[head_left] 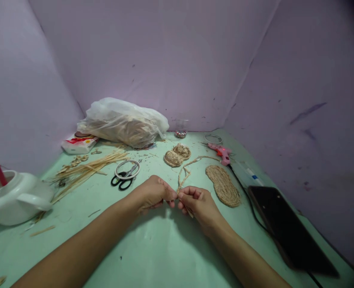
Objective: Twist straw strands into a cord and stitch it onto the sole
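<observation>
My left hand [153, 194] and my right hand [196, 202] meet at the middle of the green table [153, 248], fingers pinched together on the near end of a braided straw cord [186, 171]. The cord runs away from my hands in a loop toward the far side. A flat oval woven straw mat [223, 185] lies just right of my right hand. A smaller coiled straw piece [177, 155] sits beyond the cord.
Black-handled scissors [123, 179] and a ring [127, 169] lie left of my hands beside loose straw stalks [83, 170]. A plastic bag of straw [124, 122], a pink glue gun [221, 153], a dark tablet [288, 228] and a white pot [16, 198] stand around.
</observation>
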The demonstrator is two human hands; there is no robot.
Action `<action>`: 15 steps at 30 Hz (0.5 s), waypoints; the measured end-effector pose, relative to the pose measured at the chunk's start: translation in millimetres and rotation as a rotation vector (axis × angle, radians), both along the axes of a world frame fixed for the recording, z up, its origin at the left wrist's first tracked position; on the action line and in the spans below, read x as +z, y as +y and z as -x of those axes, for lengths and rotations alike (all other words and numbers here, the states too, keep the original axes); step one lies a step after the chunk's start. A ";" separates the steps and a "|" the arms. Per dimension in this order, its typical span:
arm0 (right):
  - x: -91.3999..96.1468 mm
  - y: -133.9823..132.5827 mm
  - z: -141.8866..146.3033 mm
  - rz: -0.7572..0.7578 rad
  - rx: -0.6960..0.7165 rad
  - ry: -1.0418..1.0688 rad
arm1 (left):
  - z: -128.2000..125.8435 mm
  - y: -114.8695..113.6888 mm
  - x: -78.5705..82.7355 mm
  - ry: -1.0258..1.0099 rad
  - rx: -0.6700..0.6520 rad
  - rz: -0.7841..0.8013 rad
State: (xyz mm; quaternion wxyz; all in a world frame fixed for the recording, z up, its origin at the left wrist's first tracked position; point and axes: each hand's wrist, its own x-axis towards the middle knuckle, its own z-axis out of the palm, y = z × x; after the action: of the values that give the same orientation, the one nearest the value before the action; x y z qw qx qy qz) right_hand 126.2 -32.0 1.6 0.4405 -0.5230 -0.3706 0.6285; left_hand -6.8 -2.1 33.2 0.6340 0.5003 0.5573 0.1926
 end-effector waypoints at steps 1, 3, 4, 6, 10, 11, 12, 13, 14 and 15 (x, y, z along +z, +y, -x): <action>-0.1 -0.3 0.6 -0.003 0.001 -0.003 | -0.1 -0.1 -0.8 0.007 0.011 -0.004; 0.0 -0.8 1.8 -0.019 0.002 -0.004 | 0.0 0.1 -3.0 0.020 0.034 -0.016; 0.3 -1.1 2.5 -0.026 -0.002 -0.005 | 0.3 0.3 -4.1 0.018 0.036 -0.024; 0.7 -1.6 3.5 -0.029 -0.018 -0.010 | 1.1 1.1 -6.1 0.008 0.026 -0.044; 1.3 -2.0 3.6 -0.027 -0.036 -0.004 | 2.7 2.9 -7.6 -0.021 -0.036 -0.103; 1.6 -2.2 3.2 -0.026 -0.038 0.002 | 2.9 3.4 -7.8 -0.030 -0.047 -0.115; 2.0 -2.3 2.7 -0.025 -0.040 0.007 | 3.1 3.8 -8.0 -0.039 -0.052 -0.125; 2.5 -2.4 2.1 -0.021 -0.043 0.011 | 3.2 4.1 -8.4 -0.050 -0.054 -0.132; 2.9 -2.6 1.6 -0.016 -0.043 0.011 | 3.3 4.4 -9.0 -0.063 -0.053 -0.140; 3.1 -2.6 1.2 -0.012 -0.044 0.008 | 3.4 4.6 -9.7 -0.075 -0.054 -0.151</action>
State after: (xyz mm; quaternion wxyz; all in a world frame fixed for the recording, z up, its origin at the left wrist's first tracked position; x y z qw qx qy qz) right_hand 125.0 -34.7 4.7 0.4588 -0.5258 -0.3612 0.6186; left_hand -10.2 2.4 23.5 0.6200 0.5538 0.5033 0.2356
